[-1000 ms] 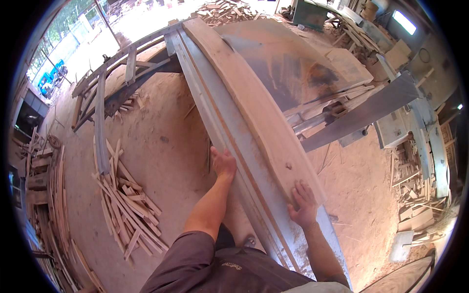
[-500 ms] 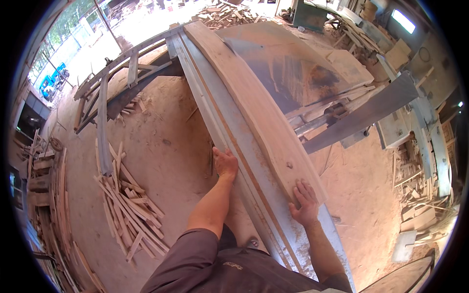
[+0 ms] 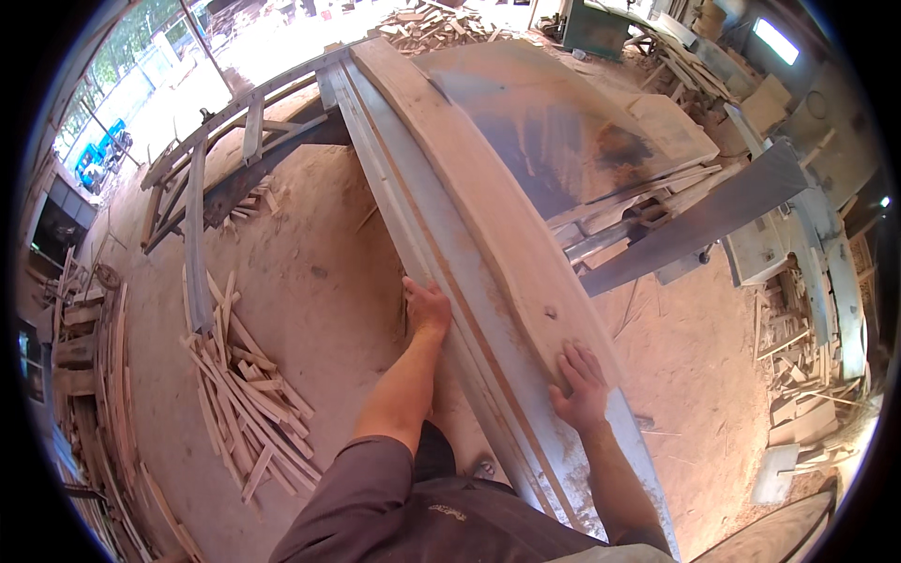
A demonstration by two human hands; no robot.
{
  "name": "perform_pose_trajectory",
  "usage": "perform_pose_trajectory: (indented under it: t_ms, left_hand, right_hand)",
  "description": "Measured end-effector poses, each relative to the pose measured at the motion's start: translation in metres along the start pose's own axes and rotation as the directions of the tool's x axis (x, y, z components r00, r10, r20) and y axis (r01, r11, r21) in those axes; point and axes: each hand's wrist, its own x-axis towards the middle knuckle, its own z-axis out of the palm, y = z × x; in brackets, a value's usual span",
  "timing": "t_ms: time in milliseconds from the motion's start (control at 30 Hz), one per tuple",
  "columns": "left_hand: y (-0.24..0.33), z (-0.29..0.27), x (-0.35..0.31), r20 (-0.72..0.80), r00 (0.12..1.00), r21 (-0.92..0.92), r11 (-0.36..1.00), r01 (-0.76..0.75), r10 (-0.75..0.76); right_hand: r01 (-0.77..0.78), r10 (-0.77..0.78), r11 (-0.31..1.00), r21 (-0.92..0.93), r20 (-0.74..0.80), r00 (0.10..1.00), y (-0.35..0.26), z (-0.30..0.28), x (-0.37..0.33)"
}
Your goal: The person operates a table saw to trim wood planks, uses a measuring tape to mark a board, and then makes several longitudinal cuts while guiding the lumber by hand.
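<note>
Near end: the metal bed (image 3: 488, 291) runs away from the person's front, its near end partly hidden by the clothing. The right hand (image 3: 582, 388) rests on the near end of the wooden board (image 3: 502, 220), fingers extended over the top face and not closed round it. The left hand (image 3: 430, 310) is at the bed's left edge, well apart from the right; whether its fingers grip the underside cannot be told.

The board lies lengthwise on the bed, toward the right edge, its near end short of the bed's near end and its far end close to the bed's far end. A brown strip (image 3: 469, 324) runs parallel, nearer the left edge.

Progress, as judged: setting the board on the bed is done, and it appears roughly aligned. Its left edge is wavy, with no straight cut seen along it; shaping of that edge looks outstanding.

Beyond the bed's left edge, loose slats (image 3: 249, 403) lie piled on the floor (image 3: 328, 225). Past the right edge is a broad stained sheet (image 3: 526, 103); farthest, a heap of offcuts (image 3: 432, 28).
</note>
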Motion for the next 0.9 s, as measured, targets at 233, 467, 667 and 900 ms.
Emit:
perform_pose_trajectory:
  t_ms: [233,467,667,900]
  left_hand:
    - [0.006,-0.002,0.004,-0.007,1.0,-0.048,0.999,0.003,-0.003]
    - [0.002,0.002,0.01,-0.027,0.999,-0.014,1.0,-0.019,0.019]
    - [0.003,0.001,0.018,-0.036,0.999,-0.009,0.999,-0.032,0.032]
    - [0.01,-0.003,0.026,-0.01,1.0,-0.03,1.0,-0.007,0.007]
  right_hand:
    - [0.012,-0.012,1.0,-0.019,0.009,1.0,0.005,0.006,0.0]
    - [0.009,-0.009,1.0,-0.012,0.022,1.0,0.004,0.006,0.005]
    - [0.018,-0.018,1.0,-0.003,0.013,1.0,0.002,0.009,0.012]
    - [0.022,-0.022,1.0,-0.013,0.008,1.0,0.001,0.013,0.02]
